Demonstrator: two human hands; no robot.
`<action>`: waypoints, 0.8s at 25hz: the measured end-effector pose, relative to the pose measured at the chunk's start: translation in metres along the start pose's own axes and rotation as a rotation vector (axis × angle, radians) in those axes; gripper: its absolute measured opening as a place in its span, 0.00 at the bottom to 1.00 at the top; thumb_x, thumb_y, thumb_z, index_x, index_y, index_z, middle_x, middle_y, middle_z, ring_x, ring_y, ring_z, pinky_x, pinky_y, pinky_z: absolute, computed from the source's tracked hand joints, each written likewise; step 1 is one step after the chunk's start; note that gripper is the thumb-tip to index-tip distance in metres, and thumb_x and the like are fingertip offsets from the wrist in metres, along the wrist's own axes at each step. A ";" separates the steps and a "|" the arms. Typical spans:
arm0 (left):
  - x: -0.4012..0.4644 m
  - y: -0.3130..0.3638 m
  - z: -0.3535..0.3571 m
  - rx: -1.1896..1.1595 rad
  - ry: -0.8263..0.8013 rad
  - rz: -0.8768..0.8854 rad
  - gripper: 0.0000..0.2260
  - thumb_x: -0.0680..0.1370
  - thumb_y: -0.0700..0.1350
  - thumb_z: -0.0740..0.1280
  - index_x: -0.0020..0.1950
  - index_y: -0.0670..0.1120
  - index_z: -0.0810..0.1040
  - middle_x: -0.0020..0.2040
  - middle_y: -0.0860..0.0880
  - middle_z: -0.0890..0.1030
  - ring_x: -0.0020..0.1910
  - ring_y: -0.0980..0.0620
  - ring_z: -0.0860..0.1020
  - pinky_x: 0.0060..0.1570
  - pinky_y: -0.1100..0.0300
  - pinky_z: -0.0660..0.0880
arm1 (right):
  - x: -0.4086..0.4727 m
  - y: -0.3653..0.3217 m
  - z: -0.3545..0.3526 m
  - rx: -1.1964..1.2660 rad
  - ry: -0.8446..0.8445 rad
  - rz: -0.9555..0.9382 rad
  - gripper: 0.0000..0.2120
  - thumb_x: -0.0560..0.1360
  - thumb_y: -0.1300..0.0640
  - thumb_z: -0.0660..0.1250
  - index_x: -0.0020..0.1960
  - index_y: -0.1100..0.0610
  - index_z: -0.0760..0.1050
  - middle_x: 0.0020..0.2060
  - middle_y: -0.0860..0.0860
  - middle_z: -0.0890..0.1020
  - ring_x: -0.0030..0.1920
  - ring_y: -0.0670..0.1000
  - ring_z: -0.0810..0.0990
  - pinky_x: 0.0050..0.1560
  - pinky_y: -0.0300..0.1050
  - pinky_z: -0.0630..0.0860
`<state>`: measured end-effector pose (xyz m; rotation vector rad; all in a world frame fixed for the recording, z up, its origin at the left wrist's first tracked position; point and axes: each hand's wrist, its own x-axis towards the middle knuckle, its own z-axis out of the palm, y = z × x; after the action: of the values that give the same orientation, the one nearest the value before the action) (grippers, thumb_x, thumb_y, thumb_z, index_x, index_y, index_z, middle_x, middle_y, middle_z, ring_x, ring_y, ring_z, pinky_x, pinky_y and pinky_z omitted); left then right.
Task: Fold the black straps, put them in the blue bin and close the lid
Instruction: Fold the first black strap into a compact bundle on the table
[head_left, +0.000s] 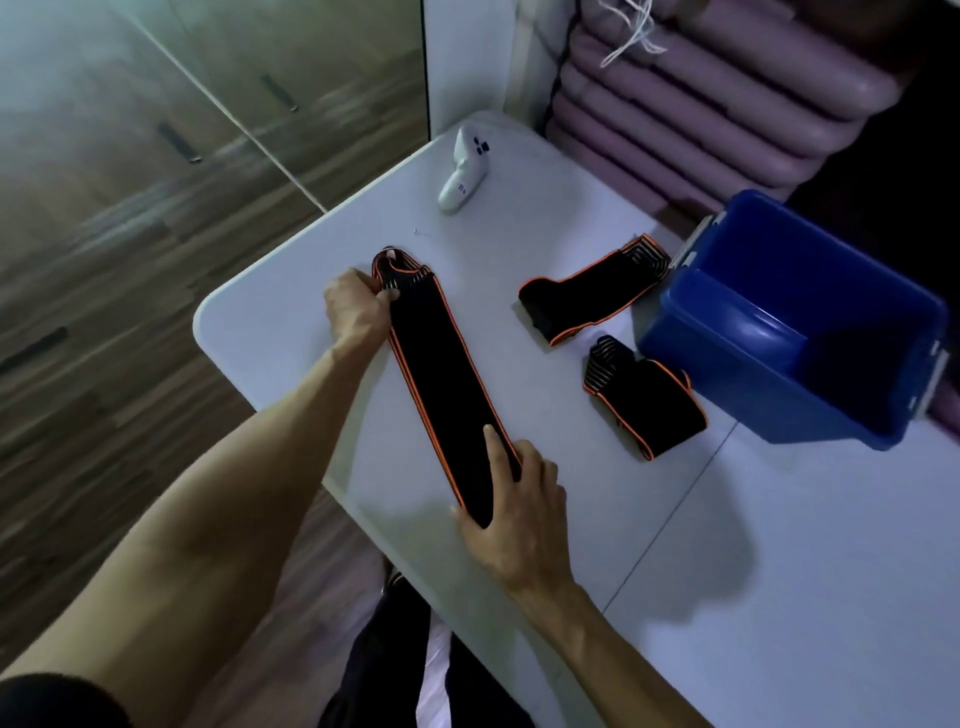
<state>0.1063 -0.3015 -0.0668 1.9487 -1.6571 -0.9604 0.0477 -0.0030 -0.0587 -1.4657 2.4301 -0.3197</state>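
A long black strap with orange edges (441, 379) lies stretched out on the white table (779, 571), folded over itself. My left hand (358, 306) grips its far end, where the striped part shows. My right hand (519, 499) holds its near end, fingers resting on top. Two folded black straps lie to the right: one (587, 291) further back, one (649, 400) nearer, both beside the blue bin (727, 332). The bin stands open at the table's right side; no strap shows inside it, and I cannot see its lid as a separate piece.
A white handheld controller (460, 171) lies at the table's far end. Stacked purple mats (701, 104) rise behind the table. The table's left edge drops to a wooden floor (130, 312). My dark-trousered legs show below the near edge.
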 end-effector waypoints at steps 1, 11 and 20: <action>0.002 0.000 -0.002 -0.021 0.005 0.008 0.08 0.71 0.43 0.73 0.48 0.43 0.82 0.50 0.43 0.83 0.51 0.45 0.80 0.53 0.56 0.75 | -0.001 0.000 0.001 0.000 0.010 -0.001 0.41 0.68 0.38 0.69 0.76 0.49 0.60 0.64 0.57 0.72 0.59 0.57 0.73 0.50 0.52 0.77; 0.023 -0.003 -0.013 -0.045 -0.002 0.037 0.04 0.70 0.39 0.71 0.41 0.47 0.79 0.46 0.43 0.83 0.47 0.44 0.81 0.51 0.54 0.78 | -0.005 0.004 0.004 -0.093 0.003 -0.067 0.33 0.71 0.38 0.67 0.72 0.49 0.68 0.66 0.58 0.72 0.59 0.58 0.73 0.47 0.52 0.78; 0.022 -0.003 -0.016 -0.084 -0.021 0.094 0.06 0.71 0.40 0.72 0.46 0.45 0.78 0.47 0.42 0.82 0.45 0.44 0.81 0.49 0.53 0.78 | -0.015 0.014 -0.001 -0.017 -0.080 -0.169 0.38 0.73 0.31 0.60 0.77 0.50 0.61 0.75 0.61 0.64 0.67 0.58 0.68 0.59 0.52 0.74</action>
<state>0.1215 -0.3239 -0.0628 1.7957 -1.6764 -1.0004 0.0425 0.0171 -0.0609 -1.6631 2.2575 -0.2703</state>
